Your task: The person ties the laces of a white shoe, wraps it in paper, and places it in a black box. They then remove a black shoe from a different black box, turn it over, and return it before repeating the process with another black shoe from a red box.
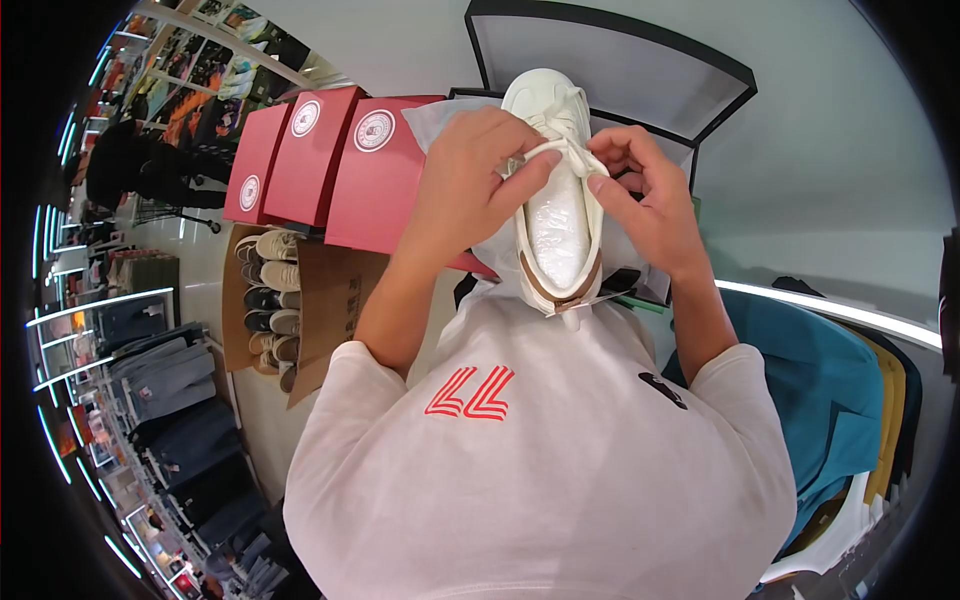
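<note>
there are two hands [468, 180], one held shoe [560, 235], three red boxes [310, 165], one carton [335, 305].

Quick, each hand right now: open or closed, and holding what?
Left hand: closed, holding the white lace-up shoe.
Right hand: partly curled, at the same shoe; whether it grips can't be told.

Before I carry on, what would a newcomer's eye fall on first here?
Probably the white shoe at the upper middle, with the left hand and the right hand on either side of its laced part. Next might come the red boxes with round white labels, left of the shoe. Below them, the open cardboard box of shoes also stands out.
</note>
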`<state>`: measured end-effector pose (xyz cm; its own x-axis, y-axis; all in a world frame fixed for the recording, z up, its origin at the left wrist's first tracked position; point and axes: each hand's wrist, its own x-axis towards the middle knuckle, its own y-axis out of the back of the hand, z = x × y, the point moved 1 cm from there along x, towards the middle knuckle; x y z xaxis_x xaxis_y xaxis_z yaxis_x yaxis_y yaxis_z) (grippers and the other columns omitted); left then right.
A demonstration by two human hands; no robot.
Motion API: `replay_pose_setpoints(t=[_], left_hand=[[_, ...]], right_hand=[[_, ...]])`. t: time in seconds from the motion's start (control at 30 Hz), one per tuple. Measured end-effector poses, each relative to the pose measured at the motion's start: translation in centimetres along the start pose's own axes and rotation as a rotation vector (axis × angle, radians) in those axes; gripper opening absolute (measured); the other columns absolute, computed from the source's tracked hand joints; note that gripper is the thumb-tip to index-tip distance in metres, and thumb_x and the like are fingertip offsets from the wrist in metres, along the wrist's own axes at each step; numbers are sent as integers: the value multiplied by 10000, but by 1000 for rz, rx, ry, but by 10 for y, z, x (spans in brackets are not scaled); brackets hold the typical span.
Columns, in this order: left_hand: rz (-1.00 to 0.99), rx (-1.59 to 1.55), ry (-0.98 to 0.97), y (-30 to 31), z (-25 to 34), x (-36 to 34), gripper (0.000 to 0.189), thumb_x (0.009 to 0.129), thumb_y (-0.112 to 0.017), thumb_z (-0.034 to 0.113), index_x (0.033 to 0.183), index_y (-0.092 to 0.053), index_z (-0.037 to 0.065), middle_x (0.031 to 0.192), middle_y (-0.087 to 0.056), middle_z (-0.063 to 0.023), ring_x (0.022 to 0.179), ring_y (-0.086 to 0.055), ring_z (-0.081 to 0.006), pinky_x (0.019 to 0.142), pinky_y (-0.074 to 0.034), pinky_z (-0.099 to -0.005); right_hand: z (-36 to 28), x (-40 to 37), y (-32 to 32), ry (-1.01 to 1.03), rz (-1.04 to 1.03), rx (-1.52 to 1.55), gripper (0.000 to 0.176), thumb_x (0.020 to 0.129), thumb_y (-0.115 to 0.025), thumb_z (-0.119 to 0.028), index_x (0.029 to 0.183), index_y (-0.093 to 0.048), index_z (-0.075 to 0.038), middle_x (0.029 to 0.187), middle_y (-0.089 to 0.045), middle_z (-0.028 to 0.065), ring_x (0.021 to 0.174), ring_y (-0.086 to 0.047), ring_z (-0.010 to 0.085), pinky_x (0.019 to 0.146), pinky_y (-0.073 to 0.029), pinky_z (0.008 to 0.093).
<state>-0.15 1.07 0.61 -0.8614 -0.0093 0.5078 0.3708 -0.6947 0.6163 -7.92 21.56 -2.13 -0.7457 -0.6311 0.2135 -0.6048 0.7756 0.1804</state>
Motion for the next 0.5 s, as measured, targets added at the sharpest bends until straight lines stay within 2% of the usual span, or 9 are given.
replay_pose_setpoints(t=[0.03,0.1,0.13,0.2,0.33,0.5], left_hand=[[2,4,2,0,0,3,139,836,-753,133,875,-696,13,884,-692,-85,842,-642,-271,728,-494,-380],[-2,-129,191,-1,-2,9,178,867,-738,163,870,-696,-9,790,-662,-80,726,-602,-218,624,-451,-346],[-1,-129,188,-1,-5,11,178,867,-738,163,870,-696,-9,790,-662,-80,726,-602,-218,624,-451,-346],[-19,-303,252,-4,-13,11,217,887,-738,185,863,-686,-25,769,-644,-69,703,-572,-164,587,-430,-302],[-37,-323,230,-2,-16,12,232,903,-735,195,858,-684,-27,737,-628,-46,686,-550,-112,574,-420,-285],[-70,-554,410,-6,-23,13,263,949,-709,224,832,-681,-9,712,-587,26,654,-485,-44,562,-376,-248]], right_hand=[[-6,1,-3,2,-4,2,305,900,-683,-124,1185,-629,-30,1018,-674,52,879,-626,144,769,-540,281],[-17,2,-5,80,-3,-143,433,848,-697,-109,1268,-604,-59,1094,-639,90,950,-633,184,795,-553,312],[-18,2,-4,83,-2,-144,433,848,-697,-109,1268,-604,-59,1094,-639,90,950,-633,184,795,-553,312],[-18,2,-3,164,3,-220,444,852,-675,-92,1289,-606,-54,1125,-614,115,980,-639,212,800,-565,329],[-15,-1,-1,137,-11,-165,431,867,-652,-78,1295,-614,-46,1115,-626,124,986,-657,229,809,-578,331],[-21,-6,1,102,-7,-176,392,900,-607,-59,1290,-632,-34,1097,-648,138,966,-684,251,869,-589,348]])
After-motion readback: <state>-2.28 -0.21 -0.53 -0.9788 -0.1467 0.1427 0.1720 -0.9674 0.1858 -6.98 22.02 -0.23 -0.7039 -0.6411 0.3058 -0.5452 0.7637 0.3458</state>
